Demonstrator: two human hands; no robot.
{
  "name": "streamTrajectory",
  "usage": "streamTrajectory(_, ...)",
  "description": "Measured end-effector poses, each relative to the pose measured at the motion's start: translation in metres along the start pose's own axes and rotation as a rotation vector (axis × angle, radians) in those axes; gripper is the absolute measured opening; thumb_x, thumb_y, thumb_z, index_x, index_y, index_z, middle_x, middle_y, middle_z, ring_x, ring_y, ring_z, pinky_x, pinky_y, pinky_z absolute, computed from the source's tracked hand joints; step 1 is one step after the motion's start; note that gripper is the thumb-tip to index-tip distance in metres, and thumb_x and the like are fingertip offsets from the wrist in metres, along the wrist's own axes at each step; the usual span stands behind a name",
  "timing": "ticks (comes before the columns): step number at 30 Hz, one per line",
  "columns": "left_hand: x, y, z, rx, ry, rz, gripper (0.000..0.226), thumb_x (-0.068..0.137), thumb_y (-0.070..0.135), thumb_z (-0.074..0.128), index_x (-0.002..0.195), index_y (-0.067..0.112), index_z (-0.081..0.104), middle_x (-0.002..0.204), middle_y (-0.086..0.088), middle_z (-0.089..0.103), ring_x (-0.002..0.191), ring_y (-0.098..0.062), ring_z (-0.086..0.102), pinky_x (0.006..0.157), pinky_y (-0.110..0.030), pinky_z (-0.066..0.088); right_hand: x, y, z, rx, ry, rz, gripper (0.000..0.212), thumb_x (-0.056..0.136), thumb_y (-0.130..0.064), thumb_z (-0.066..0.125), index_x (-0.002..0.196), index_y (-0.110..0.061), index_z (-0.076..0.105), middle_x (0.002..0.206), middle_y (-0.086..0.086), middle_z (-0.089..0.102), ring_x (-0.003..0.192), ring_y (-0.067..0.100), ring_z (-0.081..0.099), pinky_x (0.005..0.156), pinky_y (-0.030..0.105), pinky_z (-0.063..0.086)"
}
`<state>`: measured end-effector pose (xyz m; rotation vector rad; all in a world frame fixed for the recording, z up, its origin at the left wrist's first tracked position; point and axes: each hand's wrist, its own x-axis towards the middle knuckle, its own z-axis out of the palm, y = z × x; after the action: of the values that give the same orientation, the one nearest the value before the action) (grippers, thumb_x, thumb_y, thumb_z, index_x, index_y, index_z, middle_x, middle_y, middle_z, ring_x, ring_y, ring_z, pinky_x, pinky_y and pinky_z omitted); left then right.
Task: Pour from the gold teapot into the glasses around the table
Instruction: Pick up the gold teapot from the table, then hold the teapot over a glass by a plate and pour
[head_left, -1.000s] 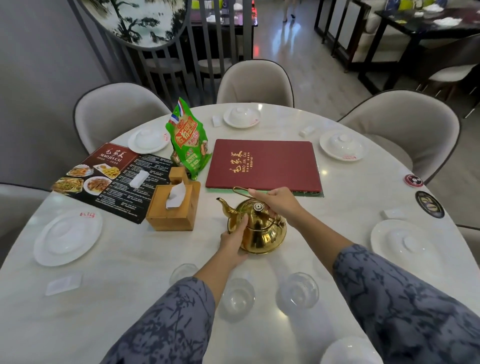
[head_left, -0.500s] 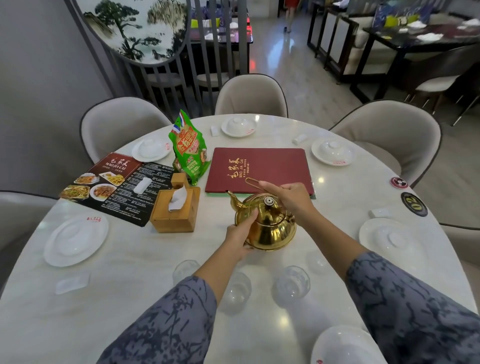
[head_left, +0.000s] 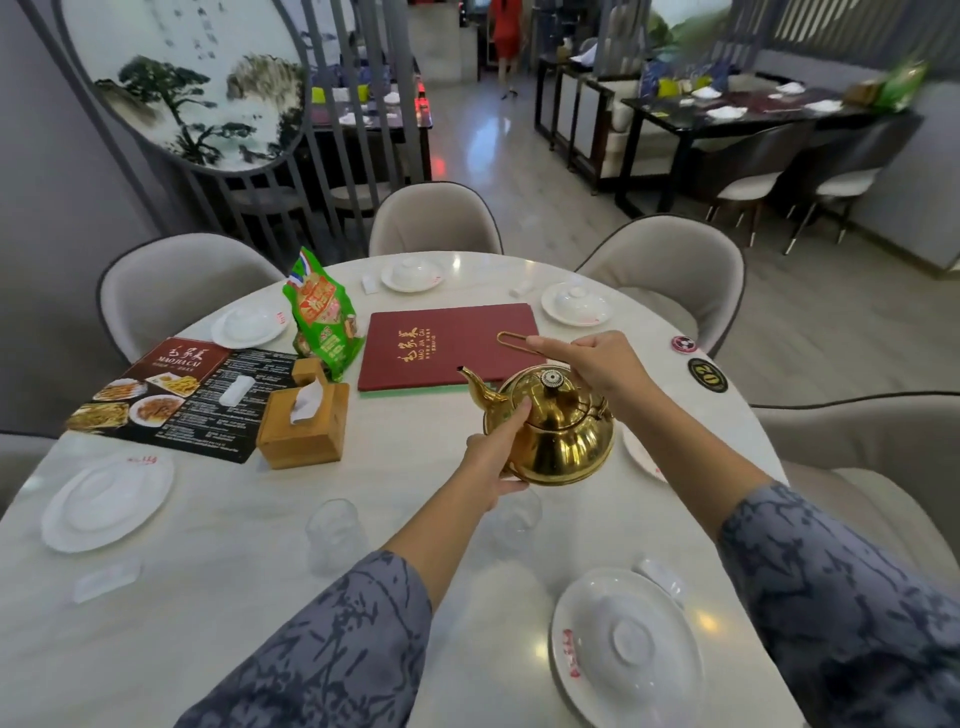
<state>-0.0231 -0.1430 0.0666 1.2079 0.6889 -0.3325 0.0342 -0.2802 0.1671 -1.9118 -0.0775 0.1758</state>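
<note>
Both hands grip the gold teapot (head_left: 550, 426) above two glasses, the right hand (head_left: 592, 361) closed on its wire handle (head_left: 514, 340), the left hand (head_left: 493, 462) cupping its underside, spout toward a red menu (head_left: 447, 343).

One gold teapot (head_left: 550, 431), two glasses (head_left: 332, 530) (one half hidden), six white plates (head_left: 104, 499), one red menu (head_left: 447, 343), one tissue box (head_left: 306, 421).

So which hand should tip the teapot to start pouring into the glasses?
The right hand, probably: it already grips the gold teapot by its handle, which gives leverage to tilt the spout. The left hand is at the pot's side and base, better placed to steady it over the glasses.
</note>
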Motion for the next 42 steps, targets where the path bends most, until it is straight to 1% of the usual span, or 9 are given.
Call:
streamTrajectory(5,-0.018,-0.030,0.043,0.060,-0.076,-0.054,0.111,0.053,0.073,0.078,0.140,0.015,0.041,0.136,-0.012,0.057,0.120,-0.034,0.057,0.069,-0.040,0.058,-0.029,0.020,-0.042,-0.044,0.086,0.067,0.060,0.070,-0.053,0.082,0.049,-0.013,0.042,0.049,0.003,0.035,0.043,0.013,0.029,0.053,0.028,0.031)
streamTrajectory(11,-0.027,-0.060,0.087,0.094,-0.137,-0.124,0.098,0.062,0.070,0.076,0.138,0.017,0.043,0.137,-0.012,0.055,0.122,-0.035,0.055,0.081,-0.047,0.058,-0.048,0.052,-0.082,-0.099,0.155,0.127,0.053,0.072,-0.055,0.080,0.066,-0.008,0.056,0.062,0.012,0.041,0.046,0.014,0.031,0.051,0.026,0.033)
streamTrajectory(17,-0.016,-0.081,0.112,0.077,-0.150,-0.171,0.125,0.038,0.075,0.080,0.141,0.019,0.039,0.137,-0.011,0.055,0.118,-0.036,0.057,0.064,-0.043,0.060,-0.050,0.080,-0.102,-0.139,0.200,0.152,0.053,0.080,-0.046,0.077,0.057,-0.005,0.053,0.053,0.006,0.044,0.041,0.012,0.034,0.051,0.022,0.034)
streamTrajectory(20,-0.010,-0.086,0.119,0.064,-0.166,-0.198,0.121,0.041,0.072,0.081,0.142,0.020,0.038,0.138,-0.011,0.053,0.119,-0.037,0.056,0.072,-0.048,0.061,-0.043,0.091,-0.105,-0.176,0.218,0.167,0.054,0.082,-0.046,0.076,0.056,-0.006,0.052,0.051,0.004,0.045,0.040,0.011,0.036,0.049,0.021,0.033)
streamTrajectory(24,-0.009,-0.084,0.122,0.064,-0.207,-0.239,0.089,0.069,0.062,0.077,0.139,0.020,0.042,0.141,-0.013,0.050,0.123,-0.039,0.052,0.091,-0.056,0.055,-0.032,0.101,-0.102,-0.245,0.202,0.187,0.054,0.084,-0.045,0.074,0.052,-0.007,0.052,0.048,0.004,0.044,0.039,0.011,0.038,0.048,0.025,0.033)
streamTrajectory(26,-0.003,-0.087,0.123,0.038,-0.224,-0.277,0.079,0.073,0.059,0.076,0.135,0.021,0.046,0.139,-0.014,0.050,0.124,-0.040,0.051,0.095,-0.059,0.052,-0.024,0.106,-0.098,-0.293,0.199,0.200,0.054,0.084,-0.044,0.073,0.050,-0.009,0.049,0.045,0.001,0.040,0.041,0.014,0.036,0.049,0.028,0.033)
streamTrajectory(29,0.004,-0.089,0.126,0.007,-0.222,-0.311,0.081,0.071,0.058,0.078,0.136,0.020,0.048,0.137,-0.014,0.051,0.124,-0.041,0.051,0.095,-0.061,0.050,-0.014,0.112,-0.094,-0.362,0.182,0.207,0.049,0.084,-0.042,0.070,0.054,-0.009,0.050,0.046,0.001,0.038,0.044,0.017,0.036,0.053,0.031,0.034)
streamTrajectory(35,0.015,-0.092,0.127,-0.055,-0.229,-0.357,0.076,0.074,0.055,0.077,0.133,0.020,0.047,0.139,-0.016,0.049,0.127,-0.043,0.049,0.098,-0.061,0.048,-0.002,0.113,-0.087,-0.484,0.156,0.207,0.050,0.084,-0.040,0.067,0.051,-0.012,0.044,0.045,-0.002,0.036,0.042,0.014,0.035,0.047,0.026,0.029)
streamTrajectory(42,0.019,-0.094,0.128,-0.135,-0.225,-0.400,0.086,0.073,0.054,0.078,0.141,0.017,0.039,0.146,-0.019,0.042,0.130,-0.045,0.046,0.097,-0.062,0.048,0.012,0.111,-0.078,-0.580,0.134,0.231,0.044,0.084,-0.045,0.067,0.061,-0.009,0.056,0.051,-0.001,0.051,0.047,0.015,0.048,0.047,0.025,0.035)
